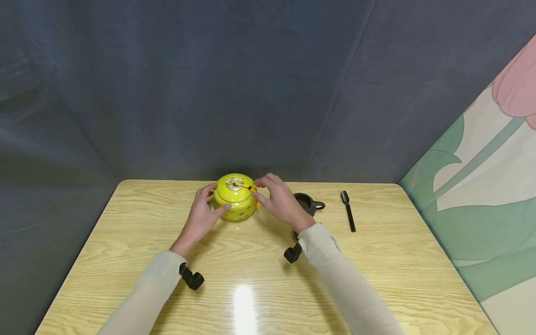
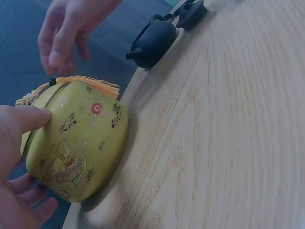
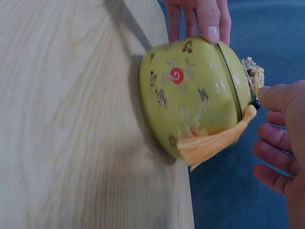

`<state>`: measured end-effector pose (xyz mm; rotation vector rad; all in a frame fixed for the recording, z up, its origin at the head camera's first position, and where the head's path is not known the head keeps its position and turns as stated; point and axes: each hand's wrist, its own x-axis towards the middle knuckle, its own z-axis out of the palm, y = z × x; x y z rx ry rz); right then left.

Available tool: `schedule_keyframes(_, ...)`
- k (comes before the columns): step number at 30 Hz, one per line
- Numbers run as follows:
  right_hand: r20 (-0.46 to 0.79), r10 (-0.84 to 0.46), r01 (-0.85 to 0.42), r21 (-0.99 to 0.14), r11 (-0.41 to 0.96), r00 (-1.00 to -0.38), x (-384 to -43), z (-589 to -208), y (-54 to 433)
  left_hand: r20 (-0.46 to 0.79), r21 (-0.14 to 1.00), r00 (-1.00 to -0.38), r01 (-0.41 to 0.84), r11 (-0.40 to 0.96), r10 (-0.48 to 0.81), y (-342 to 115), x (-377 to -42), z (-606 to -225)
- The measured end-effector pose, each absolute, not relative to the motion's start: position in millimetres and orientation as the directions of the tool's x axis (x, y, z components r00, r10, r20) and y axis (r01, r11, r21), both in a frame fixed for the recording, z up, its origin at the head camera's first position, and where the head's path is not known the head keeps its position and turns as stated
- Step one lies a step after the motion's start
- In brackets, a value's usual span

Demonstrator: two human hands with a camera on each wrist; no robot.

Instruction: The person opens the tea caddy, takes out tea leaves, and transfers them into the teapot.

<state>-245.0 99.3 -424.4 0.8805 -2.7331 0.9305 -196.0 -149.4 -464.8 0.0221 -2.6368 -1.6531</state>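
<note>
A round yellow jar (image 1: 237, 207) with a lid (image 1: 228, 191) stands near the table's back edge, printed with a dragon and small figures. My left hand (image 1: 203, 211) grips its left side, the thumb (image 2: 33, 117) on the front close to the lid seam and the fingers around the far side. An orange tassel (image 3: 209, 143) with a dark bead (image 2: 52, 81) hangs from the lid's ornate top. My right hand (image 1: 278, 200) is at the lid's right side, fingers loosely bent, thumb close to the bead; the left wrist view shows a small gap there.
Right of the jar stands an open black teapot (image 2: 155, 43), partly behind my right hand in the head view. A smaller dark piece (image 2: 192, 15) sits beside it. Farther right lies a black scoop (image 1: 348, 211). A dark curtain (image 1: 251, 93) hangs behind the wooden table (image 1: 234, 260).
</note>
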Motion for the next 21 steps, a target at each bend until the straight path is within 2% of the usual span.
schedule_keyframes(21, 0.272, -0.532, -0.592, -0.484, 0.644, -0.801, -264, -412, 56, 0.003, 0.904, -1.000, -0.003, 0.428, -0.012, -148, -198, -468)
